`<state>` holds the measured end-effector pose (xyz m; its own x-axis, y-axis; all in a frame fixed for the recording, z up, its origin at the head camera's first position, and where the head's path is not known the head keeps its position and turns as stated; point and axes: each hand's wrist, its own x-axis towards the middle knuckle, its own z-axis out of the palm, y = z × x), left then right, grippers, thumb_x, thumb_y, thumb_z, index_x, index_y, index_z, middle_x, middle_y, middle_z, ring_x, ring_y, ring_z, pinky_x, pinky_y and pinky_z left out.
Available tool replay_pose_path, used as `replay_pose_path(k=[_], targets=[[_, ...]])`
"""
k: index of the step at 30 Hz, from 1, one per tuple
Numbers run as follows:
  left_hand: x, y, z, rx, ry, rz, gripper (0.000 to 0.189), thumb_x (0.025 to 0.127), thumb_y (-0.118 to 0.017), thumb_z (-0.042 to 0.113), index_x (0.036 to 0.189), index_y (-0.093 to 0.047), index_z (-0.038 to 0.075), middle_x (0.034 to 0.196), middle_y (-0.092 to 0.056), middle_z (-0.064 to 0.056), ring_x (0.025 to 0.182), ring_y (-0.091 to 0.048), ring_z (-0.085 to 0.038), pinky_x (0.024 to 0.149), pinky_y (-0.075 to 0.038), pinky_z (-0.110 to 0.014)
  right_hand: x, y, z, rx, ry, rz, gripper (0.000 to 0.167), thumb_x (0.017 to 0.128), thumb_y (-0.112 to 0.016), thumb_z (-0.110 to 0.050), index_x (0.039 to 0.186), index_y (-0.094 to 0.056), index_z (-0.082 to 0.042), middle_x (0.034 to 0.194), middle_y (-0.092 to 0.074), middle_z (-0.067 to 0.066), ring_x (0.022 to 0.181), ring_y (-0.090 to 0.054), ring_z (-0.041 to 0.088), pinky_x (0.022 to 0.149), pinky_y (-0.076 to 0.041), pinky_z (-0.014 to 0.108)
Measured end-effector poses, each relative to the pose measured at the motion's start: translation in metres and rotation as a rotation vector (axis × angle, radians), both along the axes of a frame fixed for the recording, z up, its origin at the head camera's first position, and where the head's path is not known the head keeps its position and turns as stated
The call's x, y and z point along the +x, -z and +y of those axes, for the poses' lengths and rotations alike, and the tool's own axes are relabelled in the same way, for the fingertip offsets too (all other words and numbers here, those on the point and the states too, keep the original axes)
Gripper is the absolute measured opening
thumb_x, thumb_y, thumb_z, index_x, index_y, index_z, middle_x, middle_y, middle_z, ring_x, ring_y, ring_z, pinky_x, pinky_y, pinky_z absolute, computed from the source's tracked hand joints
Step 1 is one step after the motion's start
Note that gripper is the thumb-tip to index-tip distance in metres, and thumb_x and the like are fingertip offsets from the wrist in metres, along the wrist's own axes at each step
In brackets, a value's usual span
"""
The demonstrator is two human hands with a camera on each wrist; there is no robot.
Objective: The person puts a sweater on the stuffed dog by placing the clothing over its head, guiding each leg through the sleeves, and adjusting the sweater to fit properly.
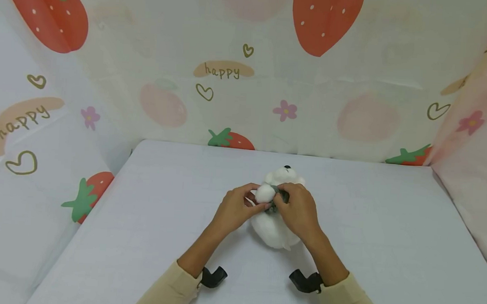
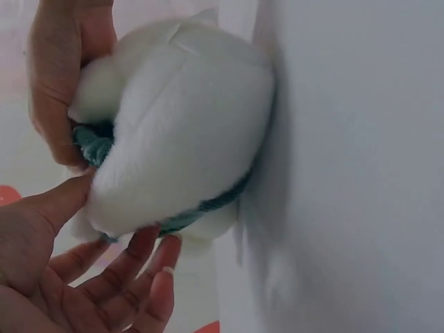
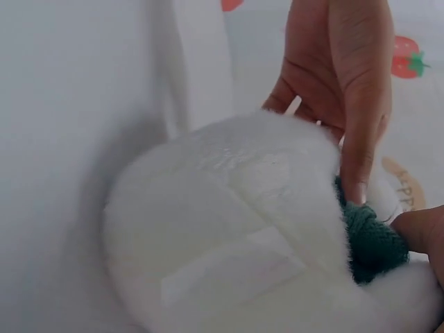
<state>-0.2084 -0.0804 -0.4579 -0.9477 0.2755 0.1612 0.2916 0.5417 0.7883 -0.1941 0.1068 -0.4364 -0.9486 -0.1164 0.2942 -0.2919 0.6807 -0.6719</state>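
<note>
A white plush bear (image 1: 273,232) lies on its back on the table, its black nose pointing to the far side. Around its neck runs a green knitted scarf (image 3: 374,243). My left hand (image 1: 233,211) holds one rounded white paw of the bear between thumb and fingers. In the left wrist view, those fingers (image 2: 118,291) curve under the limb. My right hand (image 1: 300,212) pinches the green scarf beside that paw, at the bear's chest. Part of the scarf is hidden behind the hands. A pale label (image 3: 232,267) shows on the bear's lower body in the right wrist view.
The white-covered table (image 1: 148,239) spreads to both sides of the bear. Behind it hangs a cloth backdrop (image 1: 334,78) with strawberries, hearts and flowers; similar cloth walls stand left and right. Black wrist devices (image 1: 214,277) sit at both cuffs.
</note>
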Motion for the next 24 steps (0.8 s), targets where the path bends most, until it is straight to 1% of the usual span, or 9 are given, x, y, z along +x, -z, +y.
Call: replay_pose_path(k=[3, 5, 8, 10, 13, 15, 17, 21, 24], targets=[[0.0, 0.003, -0.002, -0.037, 0.01, -0.041, 0.045, 0.088, -0.08, 0.04, 0.124, -0.064, 0.017, 0.092, -0.07, 0.002, 0.078, -0.066, -0.011, 0.063, -0.051, -0.03, 0.001, 0.001, -0.001, 0.011, 0.01, 0.023, 0.024, 0.091, -0.069, -0.008, 0.113, -0.074, 0.003, 0.11, -0.072, 0.015, 0.104, -0.064, 0.033, 0.088, -0.053, 0.049], [-0.001, 0.004, -0.004, -0.058, 0.026, -0.075, 0.047, 0.089, -0.078, 0.042, 0.124, -0.06, 0.016, 0.095, -0.07, 0.001, 0.077, -0.064, -0.01, 0.063, -0.05, -0.03, 0.001, 0.001, -0.001, 0.017, -0.005, 0.035, 0.025, 0.092, -0.071, -0.01, 0.113, -0.074, 0.001, 0.112, -0.072, 0.014, 0.105, -0.064, 0.032, 0.088, -0.053, 0.048], [-0.002, 0.003, -0.007, -0.075, 0.046, -0.101, 0.053, 0.09, -0.077, 0.043, 0.128, -0.053, 0.015, 0.104, -0.069, -0.004, 0.081, -0.064, -0.013, 0.065, -0.051, -0.032, 0.0, -0.003, 0.004, -0.044, -0.062, 0.023, 0.025, 0.096, -0.07, -0.016, 0.116, -0.074, -0.002, 0.114, -0.072, 0.011, 0.108, -0.065, 0.029, 0.09, -0.053, 0.048], [-0.002, -0.001, -0.011, -0.069, 0.049, -0.102, 0.058, 0.089, -0.078, 0.043, 0.131, -0.049, 0.017, 0.113, -0.067, -0.006, 0.091, -0.064, -0.017, 0.073, -0.052, -0.036, -0.002, -0.006, 0.01, -0.106, -0.099, -0.001, 0.025, 0.099, -0.067, -0.019, 0.118, -0.073, -0.004, 0.114, -0.072, 0.009, 0.11, -0.065, 0.028, 0.093, -0.052, 0.049], [-0.003, -0.008, -0.015, -0.04, 0.072, -0.065, 0.064, 0.087, -0.081, 0.037, 0.138, -0.045, 0.02, 0.126, -0.062, -0.01, 0.11, -0.061, -0.023, 0.089, -0.051, -0.043, -0.005, -0.012, 0.023, -0.172, -0.126, -0.03, 0.023, 0.101, -0.064, -0.017, 0.118, -0.073, -0.005, 0.11, -0.074, 0.007, 0.109, -0.066, 0.027, 0.092, -0.053, 0.05], [-0.003, -0.013, -0.016, -0.026, 0.094, -0.021, 0.065, 0.087, -0.082, 0.033, 0.141, -0.047, 0.021, 0.132, -0.058, -0.011, 0.121, -0.056, -0.026, 0.099, -0.047, -0.046, -0.006, -0.014, 0.03, -0.165, -0.135, -0.039, 0.021, 0.1, -0.065, -0.013, 0.117, -0.074, -0.005, 0.107, -0.074, 0.007, 0.103, -0.068, 0.026, 0.089, -0.054, 0.049], [-0.003, -0.016, -0.016, -0.019, 0.116, 0.034, 0.063, 0.087, -0.083, 0.028, 0.141, -0.052, 0.019, 0.135, -0.056, -0.011, 0.127, -0.053, -0.027, 0.105, -0.044, -0.048, -0.007, -0.015, 0.035, -0.135, -0.152, -0.046, 0.02, 0.098, -0.067, -0.01, 0.116, -0.074, -0.004, 0.105, -0.074, 0.007, 0.098, -0.069, 0.025, 0.086, -0.056, 0.047], [-0.002, -0.02, -0.016, -0.009, 0.134, 0.128, 0.054, 0.085, -0.084, 0.021, 0.134, -0.062, 0.018, 0.133, -0.058, -0.006, 0.129, -0.051, -0.024, 0.108, -0.042, -0.047, -0.007, -0.016, 0.037, -0.043, -0.177, -0.069, 0.022, 0.092, -0.074, -0.009, 0.114, -0.075, -0.005, 0.104, -0.074, 0.005, 0.092, -0.067, 0.021, 0.081, -0.055, 0.042], [-0.002, -0.021, -0.015, 0.01, 0.148, 0.177, 0.053, 0.084, -0.085, 0.016, 0.132, -0.064, 0.018, 0.13, -0.06, -0.003, 0.127, -0.052, -0.021, 0.108, -0.043, -0.046, -0.004, -0.018, 0.036, 0.026, -0.177, -0.075, 0.023, 0.09, -0.077, -0.01, 0.113, -0.076, -0.007, 0.105, -0.073, 0.002, 0.092, -0.065, 0.019, 0.077, -0.053, 0.038]])
